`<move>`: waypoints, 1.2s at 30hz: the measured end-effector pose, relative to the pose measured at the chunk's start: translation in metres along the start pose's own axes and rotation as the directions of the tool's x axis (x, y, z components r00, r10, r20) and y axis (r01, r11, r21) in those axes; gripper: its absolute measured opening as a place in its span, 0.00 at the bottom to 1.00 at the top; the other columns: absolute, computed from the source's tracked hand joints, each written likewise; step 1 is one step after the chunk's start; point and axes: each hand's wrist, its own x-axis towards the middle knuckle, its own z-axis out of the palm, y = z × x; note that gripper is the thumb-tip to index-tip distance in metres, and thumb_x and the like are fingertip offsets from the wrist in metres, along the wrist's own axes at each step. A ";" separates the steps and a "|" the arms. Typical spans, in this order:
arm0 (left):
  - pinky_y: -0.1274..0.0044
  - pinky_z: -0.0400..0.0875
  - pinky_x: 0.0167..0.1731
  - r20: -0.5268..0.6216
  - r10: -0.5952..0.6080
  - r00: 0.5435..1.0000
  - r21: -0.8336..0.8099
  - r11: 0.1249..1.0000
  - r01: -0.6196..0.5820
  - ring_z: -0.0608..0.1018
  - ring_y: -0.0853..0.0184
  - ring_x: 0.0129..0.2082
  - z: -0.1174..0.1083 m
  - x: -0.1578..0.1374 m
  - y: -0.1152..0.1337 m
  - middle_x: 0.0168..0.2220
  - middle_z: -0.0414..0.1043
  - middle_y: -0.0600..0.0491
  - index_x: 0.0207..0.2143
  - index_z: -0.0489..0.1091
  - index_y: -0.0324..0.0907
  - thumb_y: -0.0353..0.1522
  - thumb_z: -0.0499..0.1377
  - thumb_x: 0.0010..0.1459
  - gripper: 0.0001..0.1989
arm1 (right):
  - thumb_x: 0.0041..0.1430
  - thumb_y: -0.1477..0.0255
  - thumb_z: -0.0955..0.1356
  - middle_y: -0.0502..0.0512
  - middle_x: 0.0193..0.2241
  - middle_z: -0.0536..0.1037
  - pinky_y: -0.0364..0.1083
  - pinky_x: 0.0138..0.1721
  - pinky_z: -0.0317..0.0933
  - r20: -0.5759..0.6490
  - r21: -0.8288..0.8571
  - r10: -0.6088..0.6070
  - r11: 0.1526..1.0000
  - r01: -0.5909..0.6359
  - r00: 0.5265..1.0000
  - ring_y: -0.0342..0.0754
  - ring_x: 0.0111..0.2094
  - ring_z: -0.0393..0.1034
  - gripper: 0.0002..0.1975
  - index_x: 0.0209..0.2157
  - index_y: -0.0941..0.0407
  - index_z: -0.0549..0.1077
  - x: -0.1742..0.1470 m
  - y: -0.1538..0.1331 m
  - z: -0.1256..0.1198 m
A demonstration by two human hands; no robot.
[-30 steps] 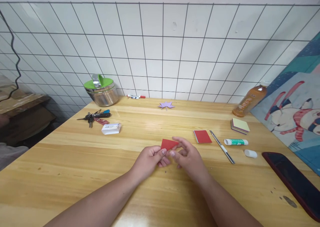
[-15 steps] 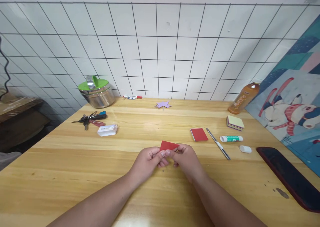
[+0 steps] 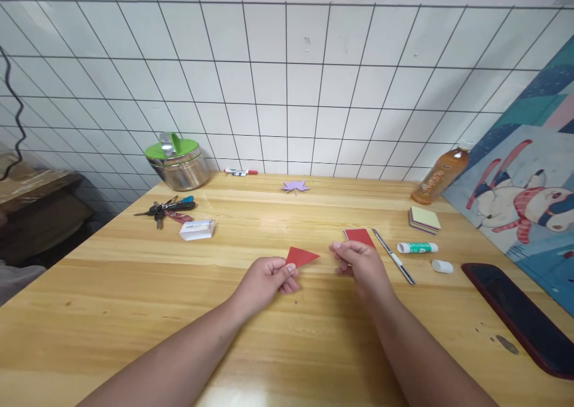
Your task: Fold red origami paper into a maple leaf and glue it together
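My left hand pinches a folded red paper triangle between thumb and fingers. The triangle's sharp tip points right, just above the table. My right hand is apart from it, to the right, with fingers loosely bent and nothing visible in them. Behind that hand lies a stack of square red paper, partly covered by it. A craft knife lies just right of the stack.
A glue stick, its white cap and a phone lie at right. Sticky notes and a drink bottle stand behind. Leftward are keys, a small box and a lidded pot. A purple paper leaf lies at the back.
My right hand has let go of the red paper triangle and moved right, toward the red paper stack. My left hand keeps its hold. The view has shifted slightly.
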 end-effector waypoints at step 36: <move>0.78 0.64 0.31 0.098 0.143 0.985 -0.011 0.990 -0.142 0.73 0.66 0.32 0.001 -0.005 0.006 0.32 0.73 0.51 0.39 0.69 0.39 0.48 0.55 0.55 0.21 | 0.46 0.62 0.69 0.45 0.16 0.62 0.40 0.19 0.51 0.280 -0.244 -0.080 0.958 0.151 0.957 0.40 0.18 0.54 0.12 0.24 0.58 0.71 -0.013 0.010 0.026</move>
